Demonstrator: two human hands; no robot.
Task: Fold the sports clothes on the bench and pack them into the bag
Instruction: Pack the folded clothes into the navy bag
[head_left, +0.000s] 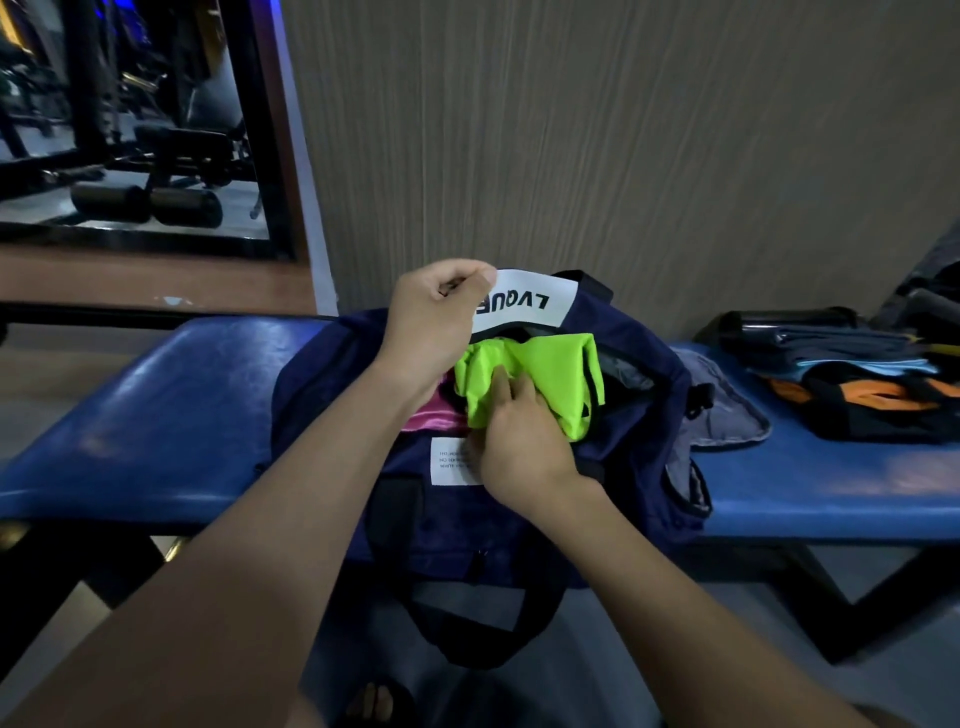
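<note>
A navy duffel bag (457, 519) lies open on the blue bench (156, 415). My left hand (431, 317) pinches the bag's far rim beside its white lettered panel (530, 306) and holds the opening up. My right hand (519, 436) presses a folded neon-green garment (550, 369) down into the opening, fingers on the cloth. A pink garment (431, 421) shows inside the bag to the left of the green one. The bag's dark strap (467, 639) hangs off the front of the bench.
Further right on the bench lies a pile of dark, grey-blue and orange-trimmed clothes (857, 379). A grey cloth piece (727, 410) lies beside the bag. A wood-grain wall (623, 156) stands behind. A mirror (130, 119) at upper left reflects gym equipment.
</note>
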